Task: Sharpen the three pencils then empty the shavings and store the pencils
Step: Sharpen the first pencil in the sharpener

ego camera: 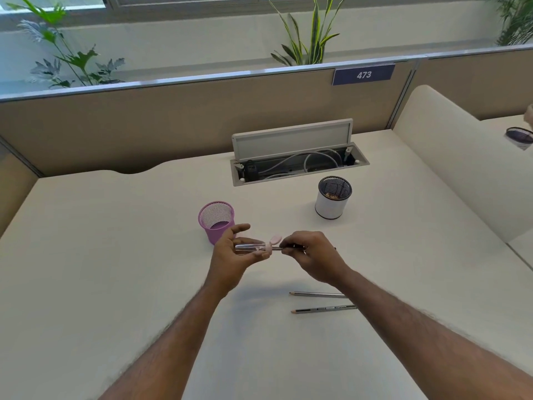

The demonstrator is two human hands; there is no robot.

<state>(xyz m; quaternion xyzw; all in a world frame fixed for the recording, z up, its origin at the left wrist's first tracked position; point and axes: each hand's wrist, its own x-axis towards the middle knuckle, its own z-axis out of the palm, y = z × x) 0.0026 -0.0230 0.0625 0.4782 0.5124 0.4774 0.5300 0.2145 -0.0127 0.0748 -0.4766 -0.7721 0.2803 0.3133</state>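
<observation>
Above the pale desk (115, 255), our left hand (235, 252) curls around a clear sharpener (251, 245), while our right hand (310, 254) pinches a pencil (281, 248) that meets the sharpener's pink end. A second pencil (317, 294) and a third pencil (324, 309) lie on the desk near our right wrist. A pink mesh cup (216, 220) stands just behind the left hand, and a white pot (331, 206) stands farther right.

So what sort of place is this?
Probably an open-plan office workstation: tan fabric partition carrying a blue number plate, and an open grey cable hatch set into the cream desk.
</observation>
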